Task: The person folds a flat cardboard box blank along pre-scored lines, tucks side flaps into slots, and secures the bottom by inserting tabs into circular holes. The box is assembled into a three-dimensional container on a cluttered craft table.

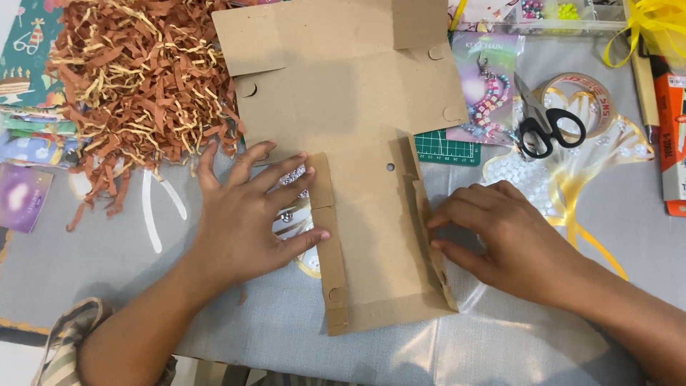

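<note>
1. Two bare hands work a flat brown cardboard box blank lying unfolded on a grey tablecloth, its near end at frame centre and its far flaps running up to 12 o'clock.
2. Left hand: palm down, fingers spread and flat, fingertips pressing the blank's left side flap, at 9 o'clock of the near panel. Gripping nothing. Under the palm lies a small clear packet of shiny beads, partly hidden.
3. Right hand: fingers slightly curled, tips pushing the right side flap, which stands tilted up off the table at 3 o'clock of the panel. No closed grasp visible.
4. At 10 to 11 o'clock of the blank: a heap of brown shredded paper filler, touching the blank's left edge.
5. At 2 o'clock: a beaded keychain in its packet; just beyond it at 3 o'clock, black-handled scissors lying across a roll of clear tape.
6. Green cutting mat corner shows from under the blank's right edge.
7. Yellow ribbon loops at 3 o'clock of the right hand.
8. Patterned wrapping sheets are stacked at far 9 o'clock.
</note>
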